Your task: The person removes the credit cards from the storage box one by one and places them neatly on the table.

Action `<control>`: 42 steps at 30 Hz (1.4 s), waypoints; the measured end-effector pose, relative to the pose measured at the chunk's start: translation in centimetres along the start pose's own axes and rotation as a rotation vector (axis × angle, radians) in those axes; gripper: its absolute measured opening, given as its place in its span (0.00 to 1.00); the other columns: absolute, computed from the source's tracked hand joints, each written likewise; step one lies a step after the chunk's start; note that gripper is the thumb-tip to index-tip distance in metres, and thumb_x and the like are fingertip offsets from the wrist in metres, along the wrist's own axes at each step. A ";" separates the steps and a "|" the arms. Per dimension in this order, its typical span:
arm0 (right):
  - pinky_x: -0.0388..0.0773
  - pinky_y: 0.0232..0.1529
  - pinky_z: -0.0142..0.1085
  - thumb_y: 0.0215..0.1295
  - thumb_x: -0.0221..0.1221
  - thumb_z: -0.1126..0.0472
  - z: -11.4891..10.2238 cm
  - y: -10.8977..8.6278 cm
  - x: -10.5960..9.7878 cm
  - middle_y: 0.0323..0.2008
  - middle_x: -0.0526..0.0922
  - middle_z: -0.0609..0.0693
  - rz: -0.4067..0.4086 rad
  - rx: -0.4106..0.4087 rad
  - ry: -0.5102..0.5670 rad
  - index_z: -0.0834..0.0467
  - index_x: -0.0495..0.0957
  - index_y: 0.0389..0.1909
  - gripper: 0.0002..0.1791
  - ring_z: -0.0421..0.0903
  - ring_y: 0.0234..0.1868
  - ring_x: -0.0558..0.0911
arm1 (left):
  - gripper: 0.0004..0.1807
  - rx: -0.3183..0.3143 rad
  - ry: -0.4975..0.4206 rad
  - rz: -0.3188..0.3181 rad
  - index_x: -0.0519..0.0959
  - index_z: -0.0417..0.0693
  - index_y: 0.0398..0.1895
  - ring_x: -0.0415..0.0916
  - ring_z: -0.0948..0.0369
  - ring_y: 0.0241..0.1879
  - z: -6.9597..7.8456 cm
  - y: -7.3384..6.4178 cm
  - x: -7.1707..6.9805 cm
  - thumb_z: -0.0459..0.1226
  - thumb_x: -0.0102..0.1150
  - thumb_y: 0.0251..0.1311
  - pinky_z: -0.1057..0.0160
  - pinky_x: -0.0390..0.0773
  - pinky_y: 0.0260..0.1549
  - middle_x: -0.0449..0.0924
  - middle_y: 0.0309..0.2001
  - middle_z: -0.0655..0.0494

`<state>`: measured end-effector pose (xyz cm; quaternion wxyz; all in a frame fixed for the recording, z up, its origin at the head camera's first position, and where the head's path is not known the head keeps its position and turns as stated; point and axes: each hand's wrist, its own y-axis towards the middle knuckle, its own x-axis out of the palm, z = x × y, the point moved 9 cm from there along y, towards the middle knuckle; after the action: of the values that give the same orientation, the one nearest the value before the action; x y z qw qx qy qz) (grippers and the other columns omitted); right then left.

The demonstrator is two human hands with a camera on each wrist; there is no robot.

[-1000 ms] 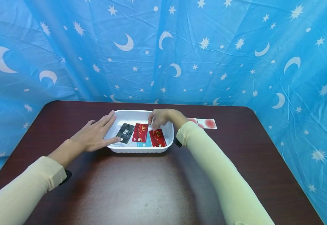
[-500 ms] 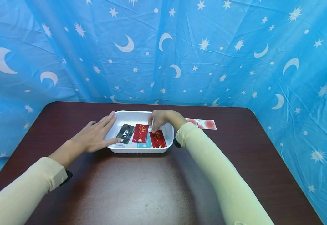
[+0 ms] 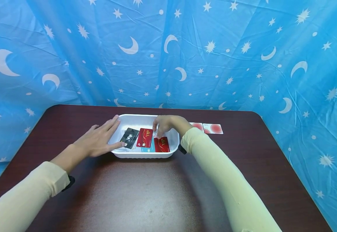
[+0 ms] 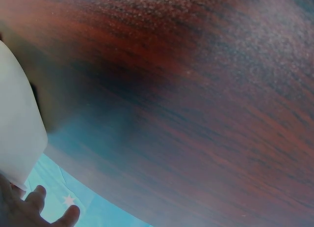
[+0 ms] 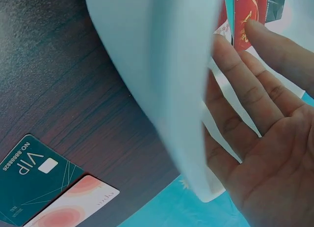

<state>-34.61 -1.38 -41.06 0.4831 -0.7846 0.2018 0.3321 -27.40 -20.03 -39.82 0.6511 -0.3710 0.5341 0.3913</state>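
Note:
In the head view a white plastic tray [image 3: 143, 155] holds several cards: a black VIP card [image 3: 130, 136], a red VIP card [image 3: 144, 138], a second red VIP card [image 3: 162, 145] and a light-blue card [image 3: 147, 149] partly underneath. My left hand [image 3: 98, 138] rests on the tray's left edge with its fingers spread straight. Inside the tray's right half, my right hand [image 3: 165, 125] reaches down, fingertips at a pale patterned card beside the second red card. The right wrist view shows a gap between its thumb [image 5: 274, 45] and forefinger.
On the dark wooden table [image 3: 139, 190], right of the tray, lie white cards with pink circles [image 3: 213, 128]. A green VIP card [image 5: 37, 173] beside them shows in the right wrist view. A blue star-and-moon curtain [image 3: 203, 80] hangs behind the table.
The right hand has moved slightly toward the tray's near side. The second red card has shifted and straightened a little under its fingertips. The left hand has stayed on the tray's edge.

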 end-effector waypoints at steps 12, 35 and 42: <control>0.75 0.58 0.45 0.63 0.66 0.63 -0.6 -0.1 0.7 0.53 0.74 0.54 -0.072 -0.026 0.065 0.57 0.75 0.54 0.20 0.48 0.54 0.72 | 0.53 0.004 0.013 0.007 0.48 0.38 0.78 0.51 0.40 0.74 0.1 -0.1 -0.1 0.65 0.49 0.63 0.29 0.61 0.61 0.44 0.78 0.38; 0.81 0.40 0.36 0.60 0.63 0.73 -2.3 -1.0 0.0 0.45 0.77 0.52 -0.028 -0.122 -0.053 0.58 0.78 0.33 0.07 0.43 0.39 0.74 | 0.53 0.000 0.022 -0.010 0.48 0.39 0.79 0.50 0.39 0.74 0.1 0.0 0.0 0.66 0.48 0.63 0.29 0.59 0.62 0.44 0.78 0.38; 0.82 0.46 0.39 0.60 0.63 0.74 -2.7 -1.8 -0.2 0.47 0.77 0.52 -0.039 -0.141 -0.092 0.57 0.77 0.33 0.09 0.46 0.46 0.75 | 0.53 0.007 0.026 -0.008 0.48 0.38 0.79 0.50 0.40 0.74 0.1 0.0 0.0 0.66 0.47 0.64 0.29 0.60 0.62 0.44 0.78 0.39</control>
<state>-32.68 -2.99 -38.96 0.4420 -0.8043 0.1401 0.3717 -27.34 -19.89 -39.80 0.6469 -0.3759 0.5423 0.3823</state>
